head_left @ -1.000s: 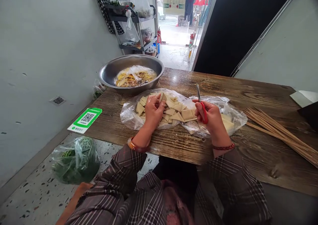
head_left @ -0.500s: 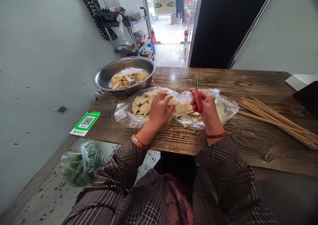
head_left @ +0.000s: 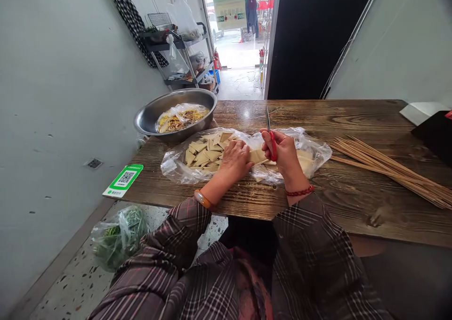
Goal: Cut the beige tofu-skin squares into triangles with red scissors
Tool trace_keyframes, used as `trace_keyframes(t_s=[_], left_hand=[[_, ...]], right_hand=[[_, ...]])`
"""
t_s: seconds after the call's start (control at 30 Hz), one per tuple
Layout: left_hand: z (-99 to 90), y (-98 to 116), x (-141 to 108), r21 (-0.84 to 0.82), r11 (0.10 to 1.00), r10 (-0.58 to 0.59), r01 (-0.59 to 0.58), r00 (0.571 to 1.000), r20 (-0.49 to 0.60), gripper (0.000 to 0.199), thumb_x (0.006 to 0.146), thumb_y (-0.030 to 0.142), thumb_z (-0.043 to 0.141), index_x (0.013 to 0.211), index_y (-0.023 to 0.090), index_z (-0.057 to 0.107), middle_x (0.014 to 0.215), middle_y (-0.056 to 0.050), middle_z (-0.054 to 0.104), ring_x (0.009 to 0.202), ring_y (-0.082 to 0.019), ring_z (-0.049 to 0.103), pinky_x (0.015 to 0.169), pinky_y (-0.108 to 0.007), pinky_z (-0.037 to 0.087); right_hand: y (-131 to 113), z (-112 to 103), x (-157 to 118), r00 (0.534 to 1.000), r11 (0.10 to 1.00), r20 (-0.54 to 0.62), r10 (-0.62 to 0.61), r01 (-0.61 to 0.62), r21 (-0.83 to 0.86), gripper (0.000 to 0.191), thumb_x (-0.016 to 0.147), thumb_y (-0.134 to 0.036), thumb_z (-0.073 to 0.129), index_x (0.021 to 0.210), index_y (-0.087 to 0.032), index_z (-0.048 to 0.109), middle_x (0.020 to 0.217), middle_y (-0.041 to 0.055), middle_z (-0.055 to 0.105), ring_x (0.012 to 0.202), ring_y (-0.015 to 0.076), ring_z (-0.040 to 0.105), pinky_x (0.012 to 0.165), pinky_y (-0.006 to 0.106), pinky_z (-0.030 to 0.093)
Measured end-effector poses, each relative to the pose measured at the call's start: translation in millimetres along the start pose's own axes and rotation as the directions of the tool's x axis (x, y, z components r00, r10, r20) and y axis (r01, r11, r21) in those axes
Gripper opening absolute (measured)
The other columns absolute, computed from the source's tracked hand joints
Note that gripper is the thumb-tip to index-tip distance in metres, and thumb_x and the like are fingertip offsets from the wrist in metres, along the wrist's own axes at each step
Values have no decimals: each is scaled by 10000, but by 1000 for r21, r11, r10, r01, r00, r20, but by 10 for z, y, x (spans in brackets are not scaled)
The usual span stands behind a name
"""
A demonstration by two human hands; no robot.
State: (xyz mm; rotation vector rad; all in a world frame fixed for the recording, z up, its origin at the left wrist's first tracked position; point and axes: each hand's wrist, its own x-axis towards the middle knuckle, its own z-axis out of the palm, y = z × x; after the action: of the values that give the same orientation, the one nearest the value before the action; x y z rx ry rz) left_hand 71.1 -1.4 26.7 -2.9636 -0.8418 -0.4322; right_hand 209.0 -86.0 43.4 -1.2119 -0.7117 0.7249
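My right hand (head_left: pixel 284 152) grips a pair of red-handled scissors (head_left: pixel 272 145), its blades pointing up and away, closed together. It is above a clear plastic bag (head_left: pixel 319 152) with pale tan tofu sheets (head_left: pixel 303 160) on it. My left hand (head_left: pixel 236 159) rests low between the pile of cut tofu pieces (head_left: pixel 203 156) and the left end of a sheet. Its fingers are bent down and held together, the thumb touching the sheet's end. The fingertips are hidden.
A steel basin (head_left: pixel 141 119) with a bagged yellow-brown food stands at the back left. Bamboo skewers (head_left: pixel 388 167) lie on the right. A green QR card (head_left: pixel 123 181) sits at the table's left edge, above a bag of greens (head_left: pixel 120 237) on the floor.
My left hand has come down and to the right, from raised with fingers apart to bent over the tofu. My right hand keeps the scissors upright. The view has shifted slightly.
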Motion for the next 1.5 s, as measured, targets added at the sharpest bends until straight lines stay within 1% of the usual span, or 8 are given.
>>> trace_keyframes(t_s=[0.2,0.37,0.43,0.53,0.67,0.83,1.2,1.5], left_hand=[[4,20,-28,-281,960,0,-4,1000,-14,147,824,197,632,970,191,643,911,-79,674,955,-261,585,870,-393,465],[-18,-70,-62,-579,811,-115,84,993,-17,80,762,153,641,823,189,680,760,-17,637,789,-188,565,762,-312,451],[-54,-147,-92,-730,669,-175,136,984,24,58,758,188,652,803,176,687,676,15,588,677,-142,522,661,-260,417],[-127,-285,-135,-912,361,-251,197,962,108,173,741,301,707,826,152,683,636,35,561,589,-102,477,563,-217,365],[-211,-450,-150,-987,-33,-379,158,912,158,315,643,357,810,818,148,651,707,23,623,609,-89,530,573,-199,416],[-260,-595,-151,-962,-241,-435,130,871,227,412,578,355,871,858,156,644,750,23,650,635,-89,577,600,-204,477],[-135,-736,-121,-916,-390,-514,-93,847,133,449,529,350,938,819,152,658,743,26,663,593,-59,565,520,-159,455],[-114,-658,-192,-929,-369,-444,-5,879,172,406,585,354,913,843,156,669,722,26,641,594,-69,544,544,-178,440]], right_hand=[[6,-2,0,1000,1000,-24,-15,14,-19,656,656,-694,775,1048,-171,721,570,-49,594,406,66,487,387,200,355],[4,6,-17,999,998,8,-49,49,-28,628,709,-668,752,1096,-175,718,583,-50,591,423,71,486,406,209,370],[2,9,-36,997,998,45,-61,62,-26,616,729,-658,744,1117,-180,715,592,-50,594,433,71,486,420,214,385],[6,11,-67,989,996,126,-78,82,-25,593,758,-636,736,1133,-177,715,601,-47,601,434,66,485,425,210,387],[-1,22,-104,961,988,273,-51,88,-126,585,788,-620,716,1149,-160,721,605,-38,610,434,69,497,420,206,385],[-10,69,-143,899,956,429,89,44,-290,599,772,-597,731,1144,-128,730,593,-27,600,462,84,506,468,226,426],[-19,89,-163,798,900,539,269,-9,-436,604,805,-600,707,1155,-109,713,649,-12,552,531,84,451,487,223,392],[52,101,-169,805,899,531,263,-6,-437,642,830,-592,677,1248,-104,663,711,3,566,574,103,471,523,247,391]])
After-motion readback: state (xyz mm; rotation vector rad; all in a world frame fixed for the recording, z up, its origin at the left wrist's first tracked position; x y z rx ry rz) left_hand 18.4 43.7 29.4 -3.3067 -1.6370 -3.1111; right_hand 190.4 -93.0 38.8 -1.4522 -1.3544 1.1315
